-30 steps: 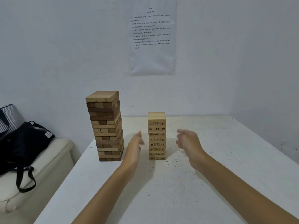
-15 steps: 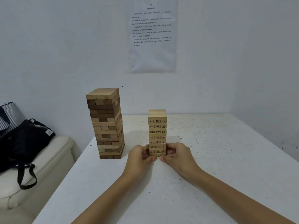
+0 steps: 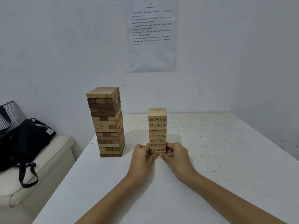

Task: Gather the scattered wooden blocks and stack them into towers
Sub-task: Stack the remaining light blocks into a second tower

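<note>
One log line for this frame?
left hand: grips numbered tower base | right hand: grips same base | taller tower: upright, untouched, left of it

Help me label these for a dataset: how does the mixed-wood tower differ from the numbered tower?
The mixed-wood tower is taller and wider than the numbered tower. The mixed-wood tower mixes dark and light blocks; the numbered tower is all pale with printed numbers. The left hand and right hand grip the numbered tower's base; the mixed-wood tower stands untouched. Both stand upright on the table.

Both forearms reach forward — left hand and right hand grip the numbered tower low, fingers curled.
</note>
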